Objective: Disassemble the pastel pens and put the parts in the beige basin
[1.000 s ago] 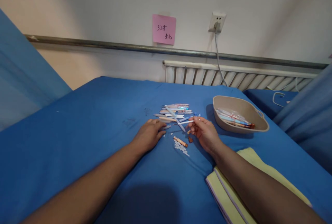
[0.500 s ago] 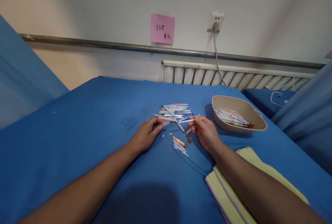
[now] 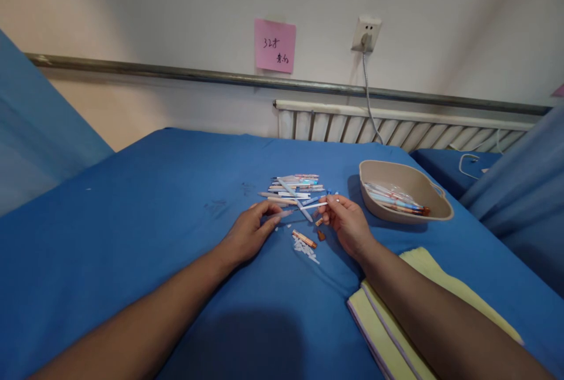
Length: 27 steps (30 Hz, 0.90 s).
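Note:
A scatter of pens and pen parts [image 3: 294,187] lies on the blue cloth in front of me. My left hand [image 3: 249,232] rests on the cloth beside the pile, fingertips pinched on a thin pale pen tube. My right hand [image 3: 347,222] is closed on a thin white pen refill [image 3: 314,206] that points left toward the other hand. Between the hands lie an orange pen piece [image 3: 305,239], a small brown cap and several small white bits [image 3: 305,248].
A beige tray [image 3: 440,213] with several pens in it stands to the right of my right hand. A yellow notebook [image 3: 388,321] lies under my right forearm. Behind are a radiator, a wall socket with a cable, and a pink note.
My left hand has lifted its fingers off the cloth and closed them on a pale pen tube. My right hand has stayed put, holding the refill.

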Tool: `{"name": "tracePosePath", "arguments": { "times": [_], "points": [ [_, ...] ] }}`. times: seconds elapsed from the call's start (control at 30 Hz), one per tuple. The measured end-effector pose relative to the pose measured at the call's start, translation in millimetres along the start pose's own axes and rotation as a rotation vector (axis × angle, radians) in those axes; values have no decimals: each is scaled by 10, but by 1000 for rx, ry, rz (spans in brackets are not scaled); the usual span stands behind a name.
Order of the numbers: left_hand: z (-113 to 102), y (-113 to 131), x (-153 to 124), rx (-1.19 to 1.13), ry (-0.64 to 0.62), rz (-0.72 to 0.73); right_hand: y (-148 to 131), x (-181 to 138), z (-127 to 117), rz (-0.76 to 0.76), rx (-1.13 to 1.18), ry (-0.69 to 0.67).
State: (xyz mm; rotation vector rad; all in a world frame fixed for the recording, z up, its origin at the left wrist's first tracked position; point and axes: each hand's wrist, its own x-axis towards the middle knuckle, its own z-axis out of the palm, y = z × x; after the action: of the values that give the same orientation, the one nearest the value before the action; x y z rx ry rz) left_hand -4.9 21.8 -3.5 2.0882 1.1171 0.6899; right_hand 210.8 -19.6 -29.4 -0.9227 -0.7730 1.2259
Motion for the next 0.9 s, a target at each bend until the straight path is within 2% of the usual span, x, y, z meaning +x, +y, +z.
{"name": "tracePosePath", "arguments": {
  "times": [0.1, 0.27, 0.4, 0.5, 0.63, 0.73, 0.9],
  "points": [
    [-3, 9, -2, 22, -11, 10, -5, -4, 4, -19, -42, -3],
    [2, 45, -19, 12, -35, 25, 13, -51, 32, -87, -236, -34],
    [50, 115, -50, -119, -88, 17, 66, -115, 71, -117, -389, -188],
    [94, 172, -73, -243, -190, 10, 98, -148, 90, -152, -507, -303],
    [118, 173, -85, -324, -296, -1, 83, -155, 84, -181, -593, -353],
    [119, 99, -65, -359, -273, -50, 27, -128, 53, -175, -538, -325],
    [124, -20, -2, -552, -161, -144, -86, 11, -52, -193, -386, -78]
  ]
}}
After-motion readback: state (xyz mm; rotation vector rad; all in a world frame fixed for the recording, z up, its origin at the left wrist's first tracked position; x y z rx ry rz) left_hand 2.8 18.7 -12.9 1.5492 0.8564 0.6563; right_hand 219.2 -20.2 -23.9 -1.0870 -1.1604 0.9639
